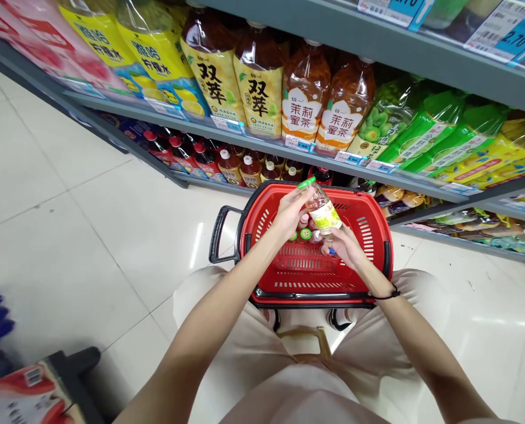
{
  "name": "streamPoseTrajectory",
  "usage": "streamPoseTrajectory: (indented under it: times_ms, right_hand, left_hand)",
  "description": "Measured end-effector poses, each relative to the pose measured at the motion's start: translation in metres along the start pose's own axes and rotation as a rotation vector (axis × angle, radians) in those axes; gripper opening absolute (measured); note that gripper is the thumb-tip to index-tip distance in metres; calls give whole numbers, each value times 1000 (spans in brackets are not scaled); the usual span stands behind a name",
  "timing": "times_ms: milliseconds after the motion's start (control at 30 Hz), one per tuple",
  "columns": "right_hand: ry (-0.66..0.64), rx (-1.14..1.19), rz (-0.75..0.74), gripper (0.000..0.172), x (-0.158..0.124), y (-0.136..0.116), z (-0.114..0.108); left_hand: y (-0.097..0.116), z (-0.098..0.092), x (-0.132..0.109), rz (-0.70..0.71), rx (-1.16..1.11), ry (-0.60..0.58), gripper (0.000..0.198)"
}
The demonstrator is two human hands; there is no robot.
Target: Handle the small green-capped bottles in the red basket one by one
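Tea labels: Beyond the basket (379, 221), brown tea bottles (303, 112) read 茉莉蜜茶, and cream-labelled bottles (259, 88) to their left read 双萃.
Lemon labels: Farther left beyond the basket, yellow-and-blue-labelled bottles (156, 65) carried 柠檬水.
Price tag: A blue-and-white tag (514, 38), on the upper shelf edge beyond and right of the basket, showed 2.70.
Bottle label: The small clear bottle (325, 213) bore a yellow, green and white label; its print was too small to read.
Bottle position: It was held over the basket's opening, toward the shelf side.
Bottle axis: The long axis ran diagonally across the basket, the green cap (307, 183) toward its far left and the base toward its near right.
Left hand: The left hand (291, 209) was closed around the neck, just below the cap.
Right hand: The right hand (345, 244) gripped the base, fingers curled about it; a black wristband (384, 296) was worn on that side.
Basket contents: Small capped bottles (305, 235), some with green tops, lay inside the basket beneath the held one.
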State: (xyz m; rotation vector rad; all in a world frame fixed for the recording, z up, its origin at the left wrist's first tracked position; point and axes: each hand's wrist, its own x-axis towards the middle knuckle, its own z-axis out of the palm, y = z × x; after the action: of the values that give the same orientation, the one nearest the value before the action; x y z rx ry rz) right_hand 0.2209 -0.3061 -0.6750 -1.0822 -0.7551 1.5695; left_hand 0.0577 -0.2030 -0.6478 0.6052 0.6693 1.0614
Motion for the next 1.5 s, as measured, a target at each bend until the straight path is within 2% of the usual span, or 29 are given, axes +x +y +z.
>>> streamPoseTrajectory:
  times_ms: [167,367,433,667,800,900,967,1133,1400,1500]
  right_hand:
    - [-57,-9,53,47,-2,2,-4]
    - [-195,61,124,75,-2,-1,-12]
    - [-226,78,120,79,-1,-2,-13]
    - [-227,39,140,73,-3,1,-10]
    - [-209,66,115,64,-3,-1,-8]
    - [-180,-6,54,54,-2,0,-9]
    - [-105,-126,-27,51,-1,5,-8]
    - [148,-382,-283,64,-1,19,-5]
    - [296,-870,-591,67,-8,13,-14]
    - [360,-989,-657,63,-7,11,-19]
  left_hand:
    - [4,-1,2,14,-23,-40,39]
    - [5,-3,2,-15,-76,-132,38]
    - [4,-4,3,-21,-89,-148,38]
    - [4,-4,1,-17,-27,-105,27]
    - [5,-2,2,-9,8,-82,31]
    - [6,-1,4,7,9,-83,36]
    - [7,-1,5,29,-26,-97,37]
    - [7,-5,7,66,-85,-77,38]
    - [12,-8,5,32,-50,-130,33]
    - [11,-6,5,18,-27,-136,33]
